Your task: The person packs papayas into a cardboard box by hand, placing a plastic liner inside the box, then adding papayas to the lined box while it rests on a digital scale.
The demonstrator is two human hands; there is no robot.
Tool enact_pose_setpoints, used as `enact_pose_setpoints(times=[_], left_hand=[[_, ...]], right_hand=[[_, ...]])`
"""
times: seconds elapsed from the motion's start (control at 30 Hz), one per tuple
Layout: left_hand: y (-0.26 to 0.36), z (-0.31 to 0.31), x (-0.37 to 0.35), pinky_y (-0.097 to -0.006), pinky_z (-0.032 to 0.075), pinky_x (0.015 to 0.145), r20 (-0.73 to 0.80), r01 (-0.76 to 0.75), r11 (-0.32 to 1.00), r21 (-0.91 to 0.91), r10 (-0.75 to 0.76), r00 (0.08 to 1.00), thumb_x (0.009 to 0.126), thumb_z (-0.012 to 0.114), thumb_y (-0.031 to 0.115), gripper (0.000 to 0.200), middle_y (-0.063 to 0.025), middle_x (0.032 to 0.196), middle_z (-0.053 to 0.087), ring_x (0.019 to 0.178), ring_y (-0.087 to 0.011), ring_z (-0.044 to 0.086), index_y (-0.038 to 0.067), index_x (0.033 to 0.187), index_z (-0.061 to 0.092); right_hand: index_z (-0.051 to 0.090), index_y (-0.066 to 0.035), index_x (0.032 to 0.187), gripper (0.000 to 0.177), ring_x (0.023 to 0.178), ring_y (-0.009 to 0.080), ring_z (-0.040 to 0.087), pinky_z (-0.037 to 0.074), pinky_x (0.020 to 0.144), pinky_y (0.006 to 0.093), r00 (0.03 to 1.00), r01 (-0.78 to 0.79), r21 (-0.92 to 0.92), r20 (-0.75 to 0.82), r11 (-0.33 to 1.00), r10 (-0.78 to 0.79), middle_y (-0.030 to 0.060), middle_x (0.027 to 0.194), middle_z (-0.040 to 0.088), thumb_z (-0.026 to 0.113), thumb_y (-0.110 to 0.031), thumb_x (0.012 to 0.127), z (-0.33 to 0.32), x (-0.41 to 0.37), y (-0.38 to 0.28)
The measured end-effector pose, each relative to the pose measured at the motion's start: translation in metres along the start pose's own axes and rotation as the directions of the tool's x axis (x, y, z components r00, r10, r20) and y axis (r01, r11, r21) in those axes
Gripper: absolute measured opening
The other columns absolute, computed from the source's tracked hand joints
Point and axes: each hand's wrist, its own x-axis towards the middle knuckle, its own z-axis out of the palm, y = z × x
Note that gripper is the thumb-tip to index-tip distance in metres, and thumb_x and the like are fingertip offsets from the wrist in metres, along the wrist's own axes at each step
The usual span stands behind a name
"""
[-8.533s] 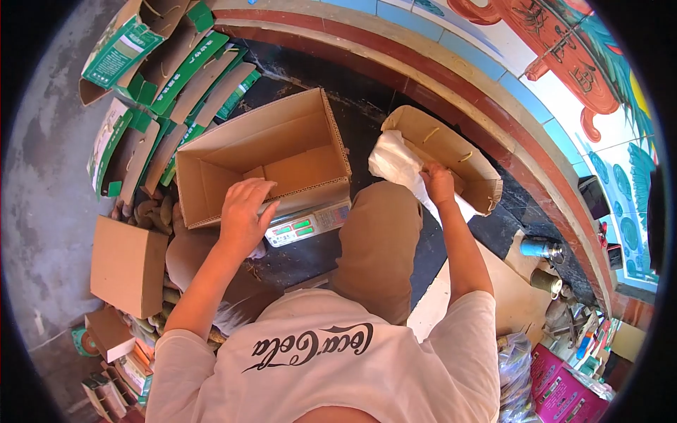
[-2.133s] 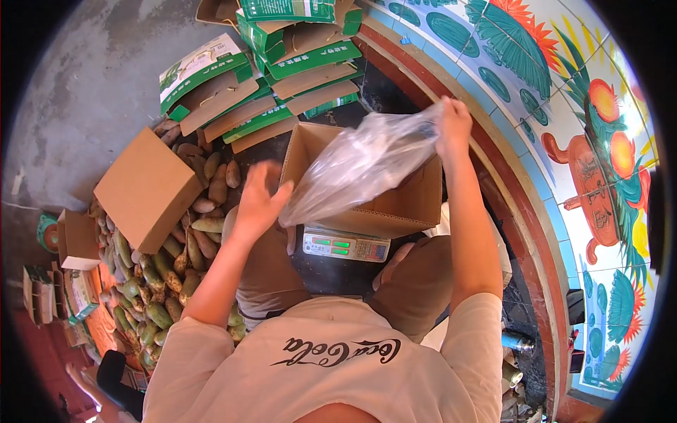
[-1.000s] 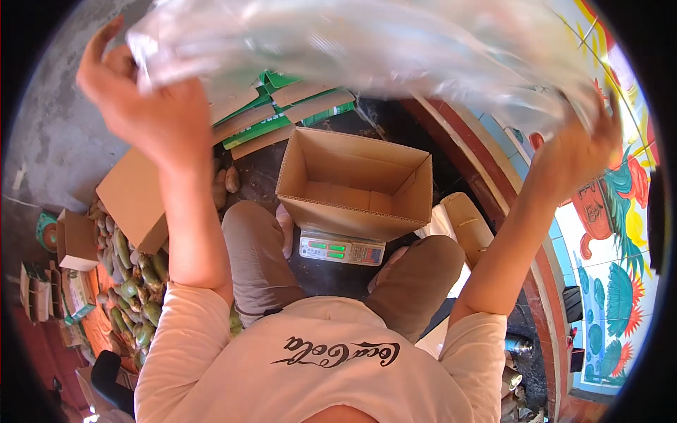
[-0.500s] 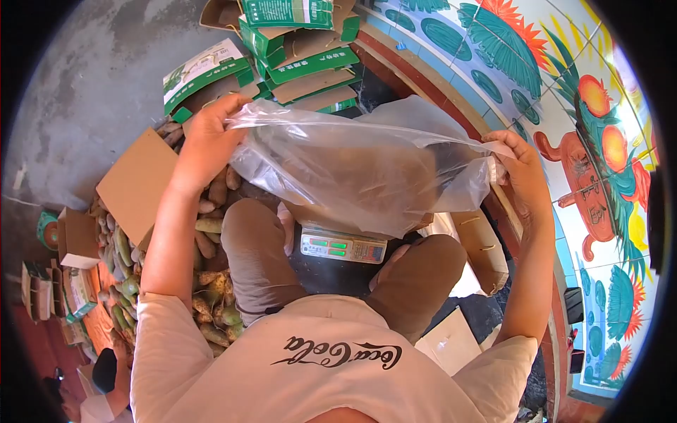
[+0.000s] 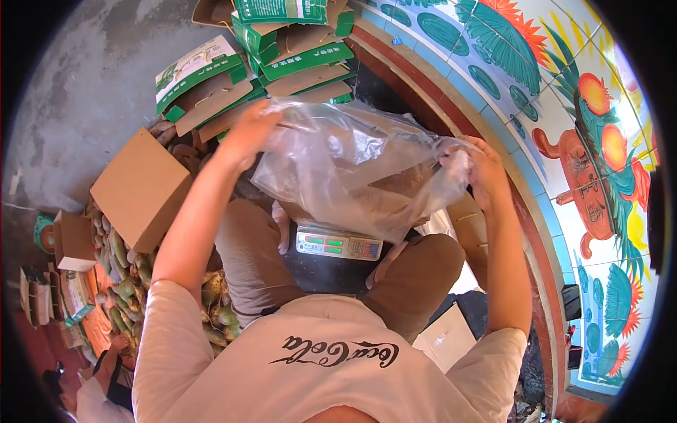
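Note:
A clear plastic bag (image 5: 352,166) is stretched between my two hands, its film crumpled and shiny. My left hand (image 5: 252,132) is closed on its left edge, slightly blurred by motion. On the opposite side, my right hand (image 5: 481,173) grips the bag's right edge, with some film over the fingers. Through the film a brown cardboard box shows, standing over a digital scale (image 5: 338,243). The scale's green displays and keypad face me between my knees. Much of the box is veiled by the bag.
Green and white cartons (image 5: 300,60) are stacked ahead. A plain brown box (image 5: 141,187) stands to the left, beside a heap of long root vegetables (image 5: 130,289). A painted tile wall (image 5: 564,141) curves along the right. Another person (image 5: 99,395) is at the lower left.
My hands have come closer together, the right moving inward and the left slightly right. The bag, taut along its top before, is now more gathered and slack.

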Motion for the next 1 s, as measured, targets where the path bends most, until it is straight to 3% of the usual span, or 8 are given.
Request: enact_pose_setpoints(times=[0.27,0.4,0.5,0.57,0.63,0.73,0.9,1.0], left_hand=[[-0.087,0.079,0.063,-0.0462,0.031,0.103,0.151,0.321,0.947,0.004,-0.318,0.936,0.092,0.049,0.023,0.054,-0.0096,0.141,0.035,0.123,-0.0246,0.038,0.008,0.14,0.028],[-0.166,0.113,0.082,-0.0342,0.03,0.103,0.549,-0.072,0.978,0.198,-0.049,0.835,0.088,0.046,0.008,0.042,-0.0071,0.138,0.042,0.123,-0.0204,0.04,0.011,0.129,0.048],[-0.22,0.116,0.126,-0.0379,0.039,0.097,0.52,-0.208,0.613,0.762,-0.387,0.762,0.082,0.05,0.008,0.032,-0.0176,0.122,0.055,0.114,-0.0295,0.051,0.005,0.112,0.061],[-0.184,0.109,0.11,-0.0384,0.045,0.091,0.275,-0.213,0.177,0.961,-0.522,0.807,0.08,0.053,0.01,0.029,-0.0166,0.112,0.062,0.104,-0.0311,0.058,0.007,0.107,0.065],[-0.194,0.096,0.115,-0.0395,0.047,0.085,0.168,-0.089,0.195,0.977,-0.443,0.881,0.077,0.058,0.014,0.028,-0.0177,0.106,0.063,0.098,-0.0337,0.06,0.007,0.102,0.066],[-0.183,0.08,0.12,-0.0392,0.049,0.084,0.113,-0.02,0.295,0.955,-0.304,0.946,0.074,0.062,0.017,0.027,-0.0184,0.103,0.063,0.097,-0.0332,0.061,0.004,0.098,0.067],[-0.133,0.054,0.091,-0.0378,0.049,0.075,0.247,-0.188,0.402,0.896,-0.099,0.964,0.069,0.073,0.022,0.036,-0.017,0.093,0.064,0.087,-0.0309,0.063,0.002,0.097,0.063],[-0.133,0.031,0.088,-0.0311,0.048,0.07,0.29,-0.069,0.783,0.618,-0.146,0.946,0.073,0.072,0.018,0.032,-0.0116,0.09,0.064,0.082,-0.0219,0.063,-0.002,0.095,0.061]], right_hand=[[0.057,-0.006,0.107,0.023,0.087,0.0152,0.058,0.05,0.073,0.033,0.994,-0.081,-0.109,-0.076,0.991,0.073,0.0071,0.096,0.061,0.043,-0.015,0.091,0.035,0.05,0.08],[0.056,-0.004,0.112,0.026,0.093,0.0161,0.054,0.043,0.085,0.0311,0.922,-0.095,-0.425,0.304,0.9,0.241,0.0054,0.102,0.059,0.05,-0.014,0.088,0.058,0.085,0.125],[0.055,-0.006,0.115,0.033,0.099,0.0215,0.057,0.043,0.088,0.0327,0.926,-0.18,-0.333,0.261,0.926,0.274,0.0087,0.107,0.061,0.056,-0.011,0.083,0.075,0.13,0.16],[0.056,-0.007,0.115,0.036,0.104,0.0251,0.056,0.043,0.09,0.0354,0.899,0.251,-0.762,0.412,0.597,0.147,0.0125,0.112,0.06,0.057,-0.01,0.08,0.072,0.147,0.203],[0.058,-0.008,0.114,0.038,0.109,0.031,0.054,0.043,0.092,0.0382,0.771,0.506,-0.862,0.468,0.032,0.432,0.0184,0.115,0.058,0.059,-0.01,0.076,0.083,0.148,0.221],[0.063,-0.007,0.107,0.031,0.105,0.0327,0.056,0.044,0.091,0.038,0.952,0.207,-0.939,0.259,0.276,0.166,0.0184,0.109,0.061,0.061,-0.013,0.076,0.082,0.13,0.198],[0.066,-0.007,0.095,0.026,0.094,0.0337,0.06,0.047,0.083,0.0419,0.96,0.269,-0.891,0.279,0.366,-0.028,0.0181,0.098,0.064,0.064,-0.018,0.071,0.052,0.109,0.141],[0.064,-0.005,0.093,0.026,0.088,0.0337,0.062,0.05,0.077,0.0428,0.968,0.245,-0.938,0.222,0.243,-0.119,0.0188,0.092,0.064,0.064,-0.019,0.071,0.03,0.087,0.104]])
